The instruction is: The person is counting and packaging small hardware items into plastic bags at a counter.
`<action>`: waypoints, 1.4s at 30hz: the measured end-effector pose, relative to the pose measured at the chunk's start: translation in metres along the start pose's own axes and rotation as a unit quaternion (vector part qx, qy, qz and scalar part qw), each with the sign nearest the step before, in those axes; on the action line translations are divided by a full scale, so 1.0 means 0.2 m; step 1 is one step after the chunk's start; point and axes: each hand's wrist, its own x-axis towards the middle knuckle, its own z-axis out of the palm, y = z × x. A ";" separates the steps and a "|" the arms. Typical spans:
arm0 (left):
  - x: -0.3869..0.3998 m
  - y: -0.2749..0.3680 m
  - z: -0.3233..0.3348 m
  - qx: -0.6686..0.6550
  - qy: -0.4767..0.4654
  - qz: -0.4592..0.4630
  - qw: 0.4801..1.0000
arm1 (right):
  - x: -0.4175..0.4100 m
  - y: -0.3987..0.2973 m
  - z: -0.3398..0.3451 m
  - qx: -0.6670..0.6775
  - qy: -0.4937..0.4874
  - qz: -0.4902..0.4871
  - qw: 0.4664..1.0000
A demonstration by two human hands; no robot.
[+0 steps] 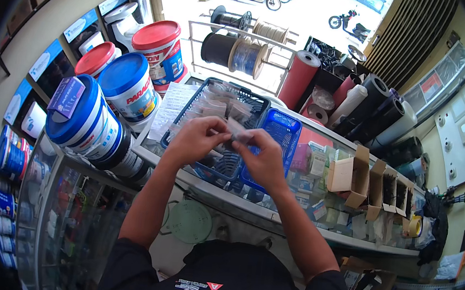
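Note:
My left hand [204, 136] and my right hand [261, 152] meet over the baskets, both pinching a small clear plastic bag [237, 129] between thumbs and fingers. What the bag holds is too blurred to tell. Beneath them a dark blue plastic basket [262, 100] holds several small plastic bags [214, 107] with reddish marking. Against its right side stands a bright blue plastic basket [292, 123], whose lower part is partly hidden by my right hand. Both baskets rest on a glass display counter [268, 212]. Printed sheets [178, 98] lie left of the dark basket.
Paint buckets [123, 80] crowd the left side. Open cardboard boxes [349, 173] line the counter at right, near a yellow tape roll [415, 226]. Behind the counter stand cable spools [247, 56] and a red sheet roll [300, 74]. A green stool [190, 221] is below.

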 end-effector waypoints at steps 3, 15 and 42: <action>-0.16 -0.04 -0.07 -0.024 -0.006 -0.021 0.999 | -0.07 -0.12 0.07 0.000 -0.035 -0.018 0.999; -0.32 -0.15 -0.19 0.202 0.042 0.025 0.978 | -0.13 -0.06 0.30 -0.106 -0.108 0.018 0.988; -0.49 0.01 1.04 -0.034 -0.099 0.228 0.968 | -1.18 -0.06 -0.66 -0.360 0.193 0.095 0.908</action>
